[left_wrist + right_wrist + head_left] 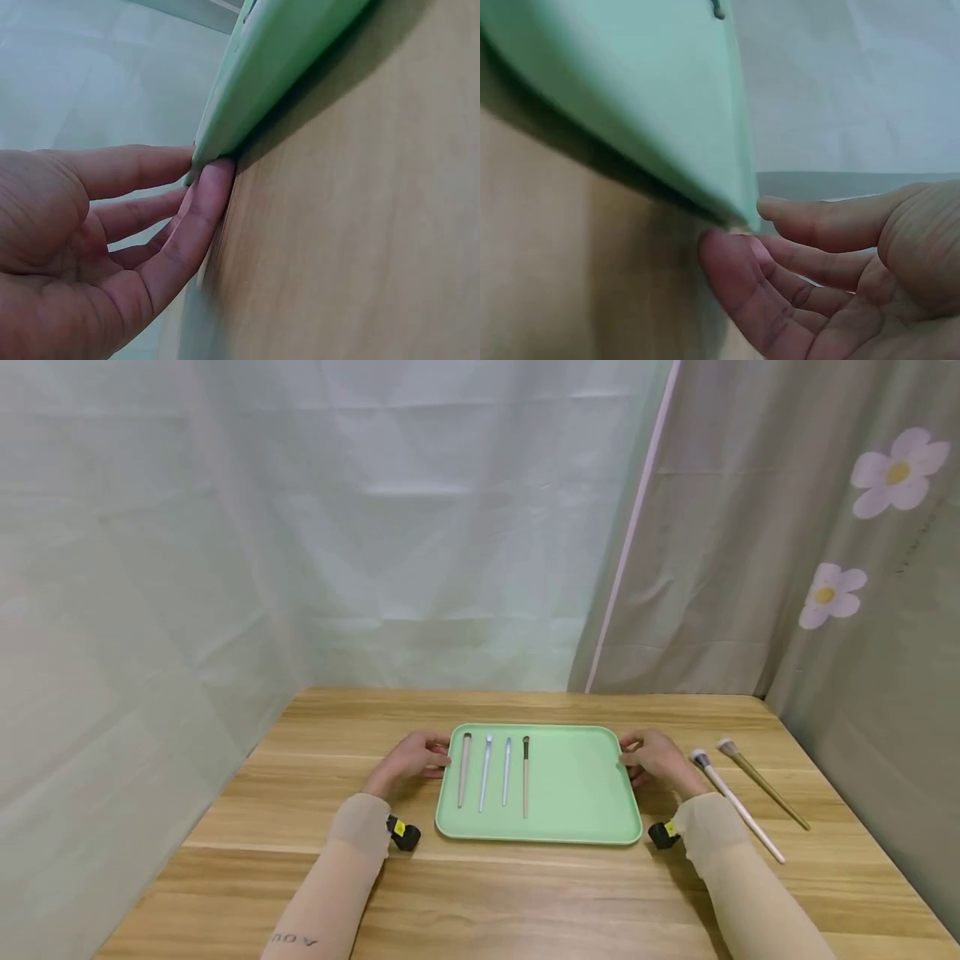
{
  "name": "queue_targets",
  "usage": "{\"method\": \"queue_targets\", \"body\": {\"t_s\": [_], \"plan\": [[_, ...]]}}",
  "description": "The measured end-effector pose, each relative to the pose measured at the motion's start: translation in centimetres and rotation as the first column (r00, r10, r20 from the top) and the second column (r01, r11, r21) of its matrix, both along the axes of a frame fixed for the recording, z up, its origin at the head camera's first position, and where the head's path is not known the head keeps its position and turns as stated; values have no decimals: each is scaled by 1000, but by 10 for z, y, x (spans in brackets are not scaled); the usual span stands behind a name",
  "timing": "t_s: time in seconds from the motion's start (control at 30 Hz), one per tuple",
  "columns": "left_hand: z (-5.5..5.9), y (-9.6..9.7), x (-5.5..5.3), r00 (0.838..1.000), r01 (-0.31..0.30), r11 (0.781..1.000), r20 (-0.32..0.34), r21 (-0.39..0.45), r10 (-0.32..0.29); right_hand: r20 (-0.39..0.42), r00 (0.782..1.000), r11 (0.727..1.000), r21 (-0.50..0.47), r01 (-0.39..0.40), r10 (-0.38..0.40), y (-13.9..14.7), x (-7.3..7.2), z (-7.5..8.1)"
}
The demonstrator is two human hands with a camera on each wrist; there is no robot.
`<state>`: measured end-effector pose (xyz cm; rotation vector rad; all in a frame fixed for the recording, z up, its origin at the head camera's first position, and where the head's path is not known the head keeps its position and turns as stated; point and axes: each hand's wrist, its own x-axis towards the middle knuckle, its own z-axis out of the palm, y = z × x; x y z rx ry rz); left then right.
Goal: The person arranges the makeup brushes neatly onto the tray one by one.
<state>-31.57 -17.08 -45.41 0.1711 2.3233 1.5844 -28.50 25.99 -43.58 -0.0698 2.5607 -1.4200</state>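
A light green rectangular tray (581,789) lies on the wooden table with several slim makeup brushes (526,777) side by side on its left half. My left hand (414,757) grips the tray's left edge, the thumb at the rim and the fingertips tucked beneath it, as the left wrist view shows. On the opposite side my right hand (654,757) holds the right edge in the same way. In the right wrist view its thumb (817,221) is at the rim and a forefinger (735,274) reaches under the edge.
Right of my right hand, a white-handled makeup brush (738,806) and a gold-handled one (763,785) lie slantwise on the table (510,902). Pale curtains (450,543) hang behind the table and along both sides.
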Motion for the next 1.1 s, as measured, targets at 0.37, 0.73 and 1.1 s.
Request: {"method": "queue_targets", "body": {"t_s": [0.37,0.73,1.1], "plan": [[-6,0,-1,1000,2,1000,22,10,-2,-56,996,988,140,-67,75,29,6,22],[-5,7,0,1000,1,1000,27,26,-2,-105,988,945,321,-71,110,73,24,37],[-9,17,4,999,-19,997,37,70,16,-51,993,863,500,-69,109,82,39,34]]}}
